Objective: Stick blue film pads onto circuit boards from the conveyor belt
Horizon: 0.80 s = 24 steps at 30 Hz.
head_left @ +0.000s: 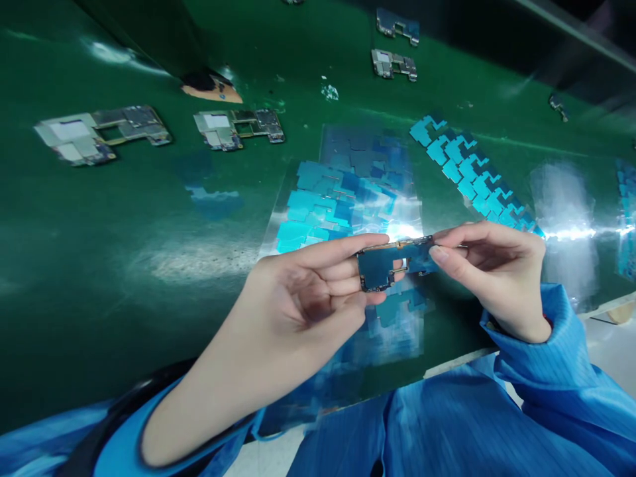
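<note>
A small circuit board [376,267] with a blue film on its face is held up between both hands, over the work surface. My left hand [318,291] grips its left end, fingers behind it and thumb at the lower edge. At the other end, my right hand [489,258] pinches the board's narrow right part between thumb and forefinger. Beneath and behind the board lie clear sheets carrying blue film pieces [311,209]. A strip of overlapping film-covered pieces [472,172] runs diagonally beyond my right hand.
On the green mat [124,218], two more circuit boards, a larger-looking one [74,139] and another [216,129], lie at the left. Further boards [396,64] lie at the back. A dark post-like object [159,40] stands at the upper left. The table edge [457,363] is near my body.
</note>
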Each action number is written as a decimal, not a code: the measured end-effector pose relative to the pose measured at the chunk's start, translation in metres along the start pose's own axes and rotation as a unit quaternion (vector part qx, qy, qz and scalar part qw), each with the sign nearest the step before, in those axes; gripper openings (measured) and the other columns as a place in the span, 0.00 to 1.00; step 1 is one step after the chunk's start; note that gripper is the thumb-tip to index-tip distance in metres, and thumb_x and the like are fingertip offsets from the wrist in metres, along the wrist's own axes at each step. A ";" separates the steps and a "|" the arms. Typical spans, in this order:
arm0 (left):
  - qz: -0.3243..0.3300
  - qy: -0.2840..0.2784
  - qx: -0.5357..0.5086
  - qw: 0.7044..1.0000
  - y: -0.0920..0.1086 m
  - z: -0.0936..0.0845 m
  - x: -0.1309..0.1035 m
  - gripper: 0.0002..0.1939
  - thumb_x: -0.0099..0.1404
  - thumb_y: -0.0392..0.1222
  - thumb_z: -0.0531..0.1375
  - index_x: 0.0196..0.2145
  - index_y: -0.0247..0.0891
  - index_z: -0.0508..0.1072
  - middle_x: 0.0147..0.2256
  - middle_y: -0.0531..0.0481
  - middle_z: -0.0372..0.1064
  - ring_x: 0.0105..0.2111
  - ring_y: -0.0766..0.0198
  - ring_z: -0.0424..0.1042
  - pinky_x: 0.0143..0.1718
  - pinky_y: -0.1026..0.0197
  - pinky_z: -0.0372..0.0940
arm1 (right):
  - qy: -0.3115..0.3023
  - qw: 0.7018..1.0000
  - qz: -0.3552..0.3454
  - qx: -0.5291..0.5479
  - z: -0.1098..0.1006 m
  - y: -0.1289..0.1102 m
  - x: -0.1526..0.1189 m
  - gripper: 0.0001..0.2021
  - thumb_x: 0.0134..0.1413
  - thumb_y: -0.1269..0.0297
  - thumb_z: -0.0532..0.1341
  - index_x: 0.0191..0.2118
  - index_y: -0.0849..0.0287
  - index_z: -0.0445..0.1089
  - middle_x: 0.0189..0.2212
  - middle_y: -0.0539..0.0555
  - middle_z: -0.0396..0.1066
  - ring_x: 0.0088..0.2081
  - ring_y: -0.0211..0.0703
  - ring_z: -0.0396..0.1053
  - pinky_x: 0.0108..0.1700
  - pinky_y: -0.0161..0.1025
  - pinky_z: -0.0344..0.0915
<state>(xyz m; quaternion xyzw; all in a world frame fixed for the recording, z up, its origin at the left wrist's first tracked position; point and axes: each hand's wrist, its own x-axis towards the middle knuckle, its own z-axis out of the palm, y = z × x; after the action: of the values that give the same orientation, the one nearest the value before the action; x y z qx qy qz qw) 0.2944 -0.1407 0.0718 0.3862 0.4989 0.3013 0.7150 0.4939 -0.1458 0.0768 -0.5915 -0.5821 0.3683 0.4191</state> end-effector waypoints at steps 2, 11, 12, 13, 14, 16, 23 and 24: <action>0.001 0.005 0.003 1.000 0.000 0.000 0.000 0.21 0.52 0.33 0.65 0.44 0.46 0.79 0.19 0.57 0.73 0.32 0.58 0.79 0.40 0.61 0.75 | 0.006 1.000 0.001 -0.013 0.000 0.000 0.000 0.05 0.46 0.70 0.70 0.28 0.53 0.76 0.27 0.47 0.77 0.27 0.37 0.75 0.30 0.32 0.77; 0.003 0.006 0.014 1.000 0.000 0.000 0.000 0.21 0.52 0.33 0.65 0.45 0.46 0.78 0.14 0.59 0.68 0.34 0.57 0.79 0.38 0.61 0.75 | -0.007 1.000 -0.007 -0.007 -0.001 0.001 0.000 0.05 0.47 0.71 0.69 0.29 0.53 0.76 0.27 0.47 0.77 0.28 0.36 0.75 0.32 0.33 0.76; 0.003 0.006 0.022 1.000 0.001 0.000 0.000 0.21 0.52 0.34 0.65 0.45 0.45 0.78 0.14 0.59 0.69 0.34 0.56 0.79 0.38 0.61 0.75 | -0.008 1.000 -0.007 -0.009 -0.001 0.001 0.001 0.05 0.47 0.72 0.69 0.29 0.53 0.76 0.27 0.47 0.77 0.28 0.36 0.75 0.32 0.33 0.76; 0.003 0.006 0.027 1.000 0.001 0.000 0.000 0.21 0.53 0.34 0.65 0.45 0.45 0.78 0.15 0.58 0.70 0.34 0.56 0.79 0.38 0.61 0.75 | -0.006 1.000 -0.006 -0.011 -0.001 0.001 0.001 0.05 0.46 0.72 0.69 0.29 0.53 0.76 0.27 0.46 0.77 0.28 0.36 0.75 0.32 0.32 0.76; 0.003 0.006 0.028 1.000 0.001 0.000 -0.001 0.21 0.53 0.35 0.65 0.45 0.45 0.78 0.16 0.58 0.71 0.34 0.56 0.80 0.38 0.60 0.75 | -0.004 1.000 -0.005 -0.014 -0.001 0.001 0.001 0.05 0.46 0.72 0.69 0.29 0.53 0.76 0.27 0.46 0.77 0.28 0.36 0.75 0.32 0.32 0.76; 0.000 0.006 0.026 1.000 0.002 0.000 -0.001 0.20 0.53 0.36 0.65 0.45 0.45 0.78 0.21 0.56 0.76 0.35 0.55 0.80 0.39 0.60 0.75 | 0.001 1.000 -0.001 -0.022 0.000 0.001 0.001 0.05 0.46 0.71 0.69 0.28 0.53 0.76 0.27 0.47 0.77 0.28 0.36 0.75 0.31 0.31 0.77; 0.002 0.012 0.001 1.000 0.000 0.002 -0.001 0.20 0.53 0.36 0.66 0.45 0.44 0.78 0.36 0.52 0.81 0.37 0.55 0.80 0.41 0.62 0.75 | 0.004 1.000 0.001 -0.019 0.000 0.002 0.000 0.04 0.46 0.70 0.69 0.28 0.53 0.76 0.27 0.47 0.77 0.28 0.36 0.75 0.31 0.32 0.77; 0.003 0.012 -0.002 1.000 0.000 0.002 -0.001 0.20 0.53 0.36 0.66 0.45 0.44 0.78 0.36 0.53 0.81 0.37 0.56 0.80 0.41 0.63 0.75 | 0.003 1.000 0.001 -0.017 0.000 0.002 0.000 0.04 0.46 0.71 0.69 0.28 0.53 0.76 0.27 0.47 0.77 0.28 0.36 0.75 0.31 0.31 0.77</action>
<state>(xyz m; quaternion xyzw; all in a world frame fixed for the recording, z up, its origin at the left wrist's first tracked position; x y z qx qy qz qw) 0.2957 -0.1422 0.0723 0.3832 0.5052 0.3091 0.7088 0.4946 -0.1455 0.0752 -0.6002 -0.5862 0.3576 0.4103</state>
